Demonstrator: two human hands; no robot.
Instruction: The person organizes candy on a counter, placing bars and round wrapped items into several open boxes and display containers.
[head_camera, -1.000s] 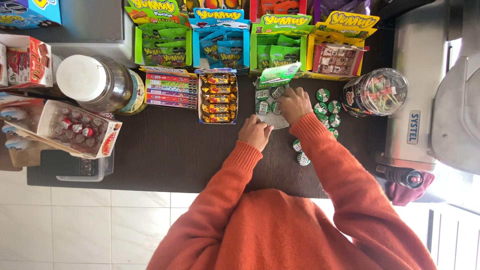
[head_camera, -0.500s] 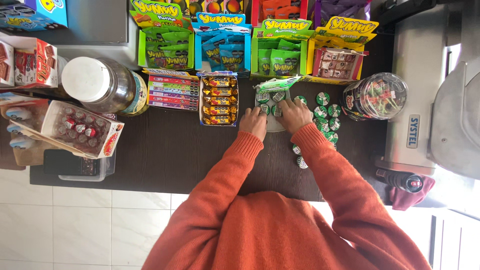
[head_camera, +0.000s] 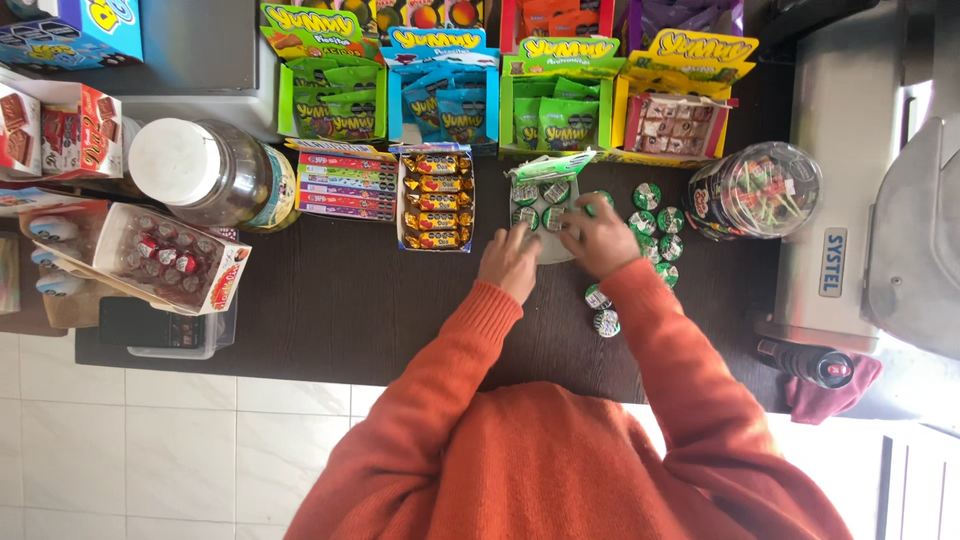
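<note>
Counter: you face a dark brown countertop (head_camera: 330, 300).
Floor: you see pale square tiles (head_camera: 150, 450) below it.
Light: daylight brightens your lower right corner.

1. Bare dark counter (head_camera: 340, 300) lies open left of the left hand (head_camera: 510, 262).
2. Candy-bar box (head_camera: 434, 200) and, seemingly, loose green sweets (head_camera: 655, 225) crowd the tray (head_camera: 553, 250).

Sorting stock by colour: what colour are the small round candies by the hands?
Green and white wrappers, seen in the head view: round candies beside the right hand.
</note>
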